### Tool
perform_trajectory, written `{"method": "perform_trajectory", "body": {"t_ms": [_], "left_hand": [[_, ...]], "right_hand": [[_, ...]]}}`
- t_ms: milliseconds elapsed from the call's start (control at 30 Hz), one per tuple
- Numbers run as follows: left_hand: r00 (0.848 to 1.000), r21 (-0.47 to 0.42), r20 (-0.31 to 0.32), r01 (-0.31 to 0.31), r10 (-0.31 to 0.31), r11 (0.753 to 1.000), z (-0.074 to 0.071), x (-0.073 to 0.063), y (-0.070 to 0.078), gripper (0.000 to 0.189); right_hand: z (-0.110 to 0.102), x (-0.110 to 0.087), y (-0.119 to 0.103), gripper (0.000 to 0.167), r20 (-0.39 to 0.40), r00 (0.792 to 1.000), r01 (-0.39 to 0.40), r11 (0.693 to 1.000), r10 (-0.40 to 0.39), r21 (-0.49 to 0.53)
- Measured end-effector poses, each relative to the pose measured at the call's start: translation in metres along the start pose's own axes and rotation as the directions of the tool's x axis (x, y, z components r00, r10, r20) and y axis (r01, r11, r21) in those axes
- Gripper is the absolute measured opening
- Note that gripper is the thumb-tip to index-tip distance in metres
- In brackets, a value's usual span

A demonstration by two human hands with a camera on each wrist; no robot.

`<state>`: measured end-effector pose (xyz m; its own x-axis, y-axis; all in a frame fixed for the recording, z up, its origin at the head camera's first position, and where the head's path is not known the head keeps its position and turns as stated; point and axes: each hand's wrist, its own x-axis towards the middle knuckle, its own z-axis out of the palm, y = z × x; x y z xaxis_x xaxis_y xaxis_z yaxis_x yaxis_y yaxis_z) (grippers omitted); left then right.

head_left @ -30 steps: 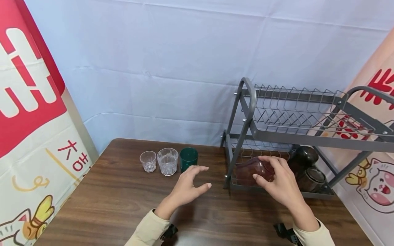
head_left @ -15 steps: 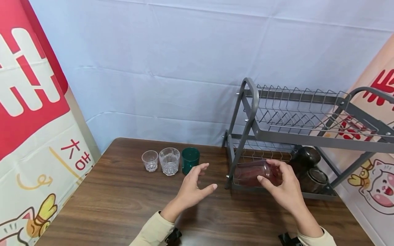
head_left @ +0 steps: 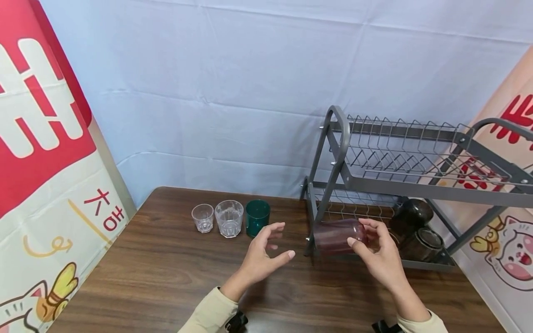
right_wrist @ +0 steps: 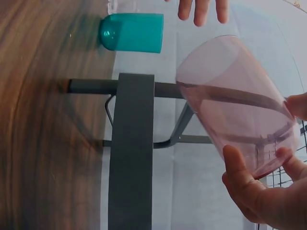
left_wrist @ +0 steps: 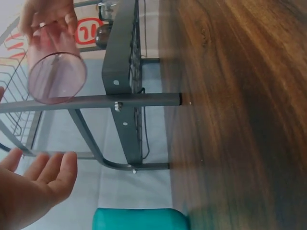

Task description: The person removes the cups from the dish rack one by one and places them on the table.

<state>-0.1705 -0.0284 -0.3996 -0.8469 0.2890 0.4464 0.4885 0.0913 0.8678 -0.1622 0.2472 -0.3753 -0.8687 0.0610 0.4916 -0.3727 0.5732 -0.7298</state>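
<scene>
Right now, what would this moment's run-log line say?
right fingers: gripping pink glass, sideways | left fingers: holding nothing | table: green glass, two clear glasses | lower rack tier: dark glassware

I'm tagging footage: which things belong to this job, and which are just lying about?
Likely in the job:
pink glass in the right grip
grey rack
dark vessels
green glass
two clear glasses

Just around:
pale backdrop
printed cloths

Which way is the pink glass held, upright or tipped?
Tipped: the right hand holds the pink glass sideways, its mouth pointing left.
</scene>
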Motion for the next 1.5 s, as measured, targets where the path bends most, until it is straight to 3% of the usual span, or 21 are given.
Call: {"method": "perform_trajectory", "body": {"t_ms": [233, 600, 700, 867, 1033, 1100, 1333, 1500], "left_hand": [[0.999, -0.052, 0.038, -0.018, 0.02, 0.999, 0.002, 0.0, -0.005, 0.057], [0.993, -0.096, 0.071, -0.083, 0.09, 0.992, 0.005, 0.001, -0.004, 0.062], [0.991, -0.114, 0.066, -0.111, 0.119, 0.987, 0.007, 0.001, -0.008, 0.063], [0.986, -0.14, 0.058, -0.149, 0.158, 0.979, 0.013, 0.003, -0.032, 0.064], [0.985, -0.152, 0.052, -0.157, 0.167, 0.976, 0.016, 0.004, -0.045, 0.068], [0.984, -0.161, 0.045, -0.163, 0.172, 0.973, 0.017, 0.004, -0.044, 0.068], [0.975, -0.224, 0.033, -0.206, 0.219, 0.952, 0.011, 0.005, -0.017, 0.068], [0.974, -0.265, 0.02, -0.212, 0.226, 0.941, 0.009, 0.006, -0.013, 0.066]], "right_hand": [[0.009, -0.003, 0.0, 0.047, 0.005, 1.0, -0.005, 0.989, 0.004, 0.145], [0.021, -0.008, -0.002, 0.045, 0.036, 0.999, -0.016, 0.961, 0.007, 0.274], [0.023, -0.009, -0.004, 0.043, 0.055, 0.998, -0.044, 0.932, 0.025, 0.36], [0.028, -0.011, -0.006, 0.042, 0.089, 0.995, -0.077, 0.869, 0.038, 0.488], [0.034, -0.011, -0.008, 0.042, 0.126, 0.991, -0.099, 0.828, 0.034, 0.552], [0.036, -0.012, -0.009, 0.043, 0.137, 0.99, -0.109, 0.817, 0.037, 0.566], [0.043, -0.014, -0.01, 0.043, 0.153, 0.988, -0.124, 0.78, 0.036, 0.614], [0.047, -0.015, -0.009, 0.042, 0.171, 0.985, -0.12, 0.762, 0.013, 0.636]]}}
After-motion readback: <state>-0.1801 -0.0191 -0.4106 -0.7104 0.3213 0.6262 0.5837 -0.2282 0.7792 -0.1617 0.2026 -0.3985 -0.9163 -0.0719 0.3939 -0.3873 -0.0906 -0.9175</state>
